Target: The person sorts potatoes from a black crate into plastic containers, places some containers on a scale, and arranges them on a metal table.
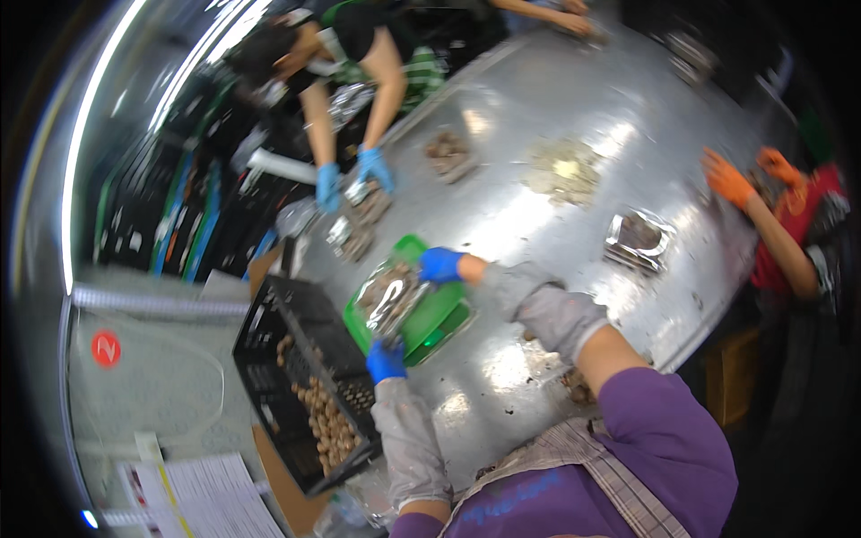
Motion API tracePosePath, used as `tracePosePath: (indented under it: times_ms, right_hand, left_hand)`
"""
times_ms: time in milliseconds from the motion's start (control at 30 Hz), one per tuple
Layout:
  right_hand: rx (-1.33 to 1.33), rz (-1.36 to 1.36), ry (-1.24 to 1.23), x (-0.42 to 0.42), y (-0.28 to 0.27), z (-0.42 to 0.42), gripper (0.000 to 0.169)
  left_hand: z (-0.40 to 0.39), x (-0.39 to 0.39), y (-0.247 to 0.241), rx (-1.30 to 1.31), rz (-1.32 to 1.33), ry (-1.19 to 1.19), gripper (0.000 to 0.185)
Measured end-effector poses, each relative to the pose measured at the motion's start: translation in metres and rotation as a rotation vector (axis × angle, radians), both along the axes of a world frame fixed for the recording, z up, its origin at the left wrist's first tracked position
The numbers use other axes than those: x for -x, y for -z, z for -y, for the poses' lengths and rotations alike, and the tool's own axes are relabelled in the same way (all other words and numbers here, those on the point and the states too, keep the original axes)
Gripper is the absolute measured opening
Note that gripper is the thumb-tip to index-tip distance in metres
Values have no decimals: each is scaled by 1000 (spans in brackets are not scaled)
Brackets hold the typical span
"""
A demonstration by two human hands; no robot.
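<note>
My left hand point(387, 361), in a blue glove, grips the lower end of a clear plastic tray point(392, 296) of brown, mushroom-like pieces. Shiny film or a clear lid covers the tray and reflects the light. At the tray's upper right end is my right hand point(440, 265), also blue-gloved; its fingers are partly hidden. Beneath lies a green weighing scale point(430, 323) with a small lit spot on its front side. Whether the tray rests on the scale or is held just above it, I cannot tell.
A black plastic crate point(370, 424) with loose brown pieces point(329, 424) stands left of the metal table point(484, 323). Filled trays point(447, 156) and a shiny pack point(639, 240) lie around. One co-worker's light-blue gloves point(374, 168) handle trays; another wears orange gloves point(728, 178).
</note>
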State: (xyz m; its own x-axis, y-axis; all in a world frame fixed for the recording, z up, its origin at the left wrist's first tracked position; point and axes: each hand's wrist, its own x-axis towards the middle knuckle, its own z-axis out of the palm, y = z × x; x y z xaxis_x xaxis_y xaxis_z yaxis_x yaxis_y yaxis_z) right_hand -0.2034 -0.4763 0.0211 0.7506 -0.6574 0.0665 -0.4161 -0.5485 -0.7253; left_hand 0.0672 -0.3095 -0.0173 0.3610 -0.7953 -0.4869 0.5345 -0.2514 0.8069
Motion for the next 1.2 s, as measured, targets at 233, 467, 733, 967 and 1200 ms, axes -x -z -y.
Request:
tracePosePath:
  times_ms: [233,467,733,967,1200]
  right_hand:
    - [-464,500,326,57,3,-30,43]
    - [-546,1204,977,201,34,-64,51]
    - [-396,1106,1611,175,125,26,38]
    - [-233,730,1173,189,43,10,44]
    - [121,961,1649,332,45,-220,55]
  left_hand:
    - [20,40,-32,114,183,89,24]
    - [197,242,-54,210,466,532,36]
    - [192,327,13,325,506,814,47]
    - [-26,230,28,130,758,677,48]
    - [-141,234,57,-219,318,730,46]
